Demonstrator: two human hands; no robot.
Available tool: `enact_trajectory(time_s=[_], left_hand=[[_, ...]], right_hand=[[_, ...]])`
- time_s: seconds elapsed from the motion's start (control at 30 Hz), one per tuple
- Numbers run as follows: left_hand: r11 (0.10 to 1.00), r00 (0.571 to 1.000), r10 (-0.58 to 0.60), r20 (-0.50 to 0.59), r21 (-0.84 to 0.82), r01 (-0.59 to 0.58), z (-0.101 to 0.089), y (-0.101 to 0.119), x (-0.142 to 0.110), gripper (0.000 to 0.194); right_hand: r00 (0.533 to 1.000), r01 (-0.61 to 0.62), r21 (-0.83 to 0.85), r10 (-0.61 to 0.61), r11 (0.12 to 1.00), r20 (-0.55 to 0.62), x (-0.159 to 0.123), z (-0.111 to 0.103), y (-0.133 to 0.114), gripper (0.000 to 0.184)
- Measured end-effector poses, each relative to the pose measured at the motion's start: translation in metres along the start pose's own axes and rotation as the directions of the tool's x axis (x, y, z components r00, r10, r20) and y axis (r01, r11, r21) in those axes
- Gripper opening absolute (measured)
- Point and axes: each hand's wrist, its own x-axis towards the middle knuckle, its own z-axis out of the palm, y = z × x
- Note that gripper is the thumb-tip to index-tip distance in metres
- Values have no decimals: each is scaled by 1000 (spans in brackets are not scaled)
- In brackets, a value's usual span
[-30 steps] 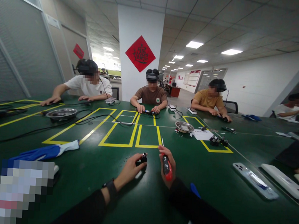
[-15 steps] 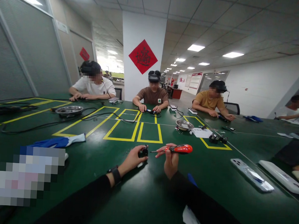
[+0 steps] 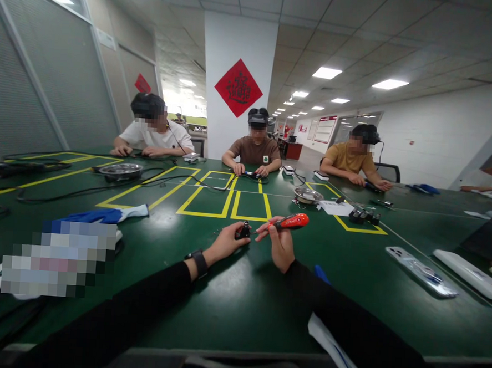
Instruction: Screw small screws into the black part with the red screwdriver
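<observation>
My left hand (image 3: 227,242) is closed around a small black part (image 3: 245,229) with a round, narrow top, just above or on the green table (image 3: 221,316); its lower side is hidden by my fingers. To the right, my right hand (image 3: 282,245) grips a screwdriver (image 3: 294,221) with a red and black handle. The handle tilts up to the right, and the tip points left and down, close beside the black part. Whether the tip touches it I cannot tell. Tiny bits lie on the table just left of the part.
Blue-and-white gloves (image 3: 102,215) lie at left. Metal bowls (image 3: 307,195) (image 3: 120,171) stand beyond my hands. Several black parts (image 3: 363,215) lie near a paper sheet (image 3: 335,208). A phone (image 3: 422,271) and a white case (image 3: 469,274) are at right. Co-workers sit across the table.
The view has tilted down slightly. The screwdriver's handle has gone from nearly level to tilted, raised at its right end, and its tip has come closer to the black part.
</observation>
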Motion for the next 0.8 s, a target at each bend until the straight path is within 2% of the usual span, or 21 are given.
enact_trajectory(time_s=[0.17,0.47,0.8], left_hand=[[999,1000,21,5,27,-21,0,-1,-2,31],[999,999,30,19,32,-31,1,-1,-4,29],[997,997,12,70,-71,-7,-1,2,-3,34]], right_hand=[[998,-11,-39,13,999,61,-3,-1,3,16],[999,-6,-17,6,1000,53,-4,3,-1,18],[994,11,67,-4,998,-105,0,1,-4,14]])
